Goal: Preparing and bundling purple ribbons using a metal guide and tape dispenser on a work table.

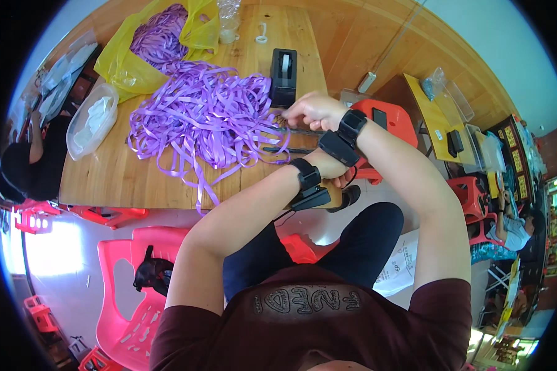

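Your right hand [314,111] is closed at the table edge, fingers curled around a small thing you cannot make out from here, just below the black tape dispenser [283,77]. Your left hand [335,170] sits mostly hidden under your right wrist; whether it is clenched or loose cannot be told. Both wrists carry black strapped bands.

The heap of purple ribbon [207,114] lies on the wooden table [114,176] just to the left of your hands, with loose strands trailing over the near edge. A yellow plastic bag [130,65] at the far left corner holds more of the same ribbon. Beside it a clear plastic bag [93,120] with white contents lies near the left edge. A small white hook-shaped piece [262,32] rests at the far side of the table.

To your right a second table bears clear plastic boxes [486,148], and beyond them stand dark signs with yellow characters [515,157]. A pink plastic chair [127,290] stands at your lower left
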{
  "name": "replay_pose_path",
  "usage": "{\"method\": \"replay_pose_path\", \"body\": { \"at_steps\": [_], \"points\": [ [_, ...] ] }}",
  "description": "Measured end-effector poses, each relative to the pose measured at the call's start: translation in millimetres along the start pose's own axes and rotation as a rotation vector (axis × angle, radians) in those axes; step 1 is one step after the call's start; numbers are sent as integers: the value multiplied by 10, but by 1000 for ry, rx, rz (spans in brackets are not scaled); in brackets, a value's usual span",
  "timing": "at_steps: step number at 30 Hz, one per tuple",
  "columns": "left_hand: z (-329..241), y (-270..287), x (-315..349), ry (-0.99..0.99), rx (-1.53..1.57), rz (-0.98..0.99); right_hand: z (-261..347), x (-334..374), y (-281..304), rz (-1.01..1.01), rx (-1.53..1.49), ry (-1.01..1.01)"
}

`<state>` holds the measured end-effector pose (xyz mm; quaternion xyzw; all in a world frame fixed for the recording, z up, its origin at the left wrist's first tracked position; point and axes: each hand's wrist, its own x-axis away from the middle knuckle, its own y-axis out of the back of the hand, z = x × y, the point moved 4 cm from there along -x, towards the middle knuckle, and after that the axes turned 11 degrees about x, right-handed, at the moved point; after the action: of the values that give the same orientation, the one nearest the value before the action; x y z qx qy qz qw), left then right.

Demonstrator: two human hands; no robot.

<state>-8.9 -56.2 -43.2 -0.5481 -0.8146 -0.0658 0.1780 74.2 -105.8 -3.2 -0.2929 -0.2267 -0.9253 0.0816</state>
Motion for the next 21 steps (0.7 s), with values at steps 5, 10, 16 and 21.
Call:
{"method": "replay_pose_path", "body": {
  "at_steps": [5, 10, 16, 21],
  "points": [
    [-42, 34, 31, 33, 40, -12, 16, 360, 227, -4, -33, 160],
    [-38, 78, -57, 33, -53, 46, -426, 748, 734, 11, 377, 331],
    [-61, 49, -36, 37, 41, 38, -751, 862, 860, -4, 713, 307],
    [-63, 44, -12, 55, 27, 15, -624, 826, 770, -32, 908, 379]
  ]
}}
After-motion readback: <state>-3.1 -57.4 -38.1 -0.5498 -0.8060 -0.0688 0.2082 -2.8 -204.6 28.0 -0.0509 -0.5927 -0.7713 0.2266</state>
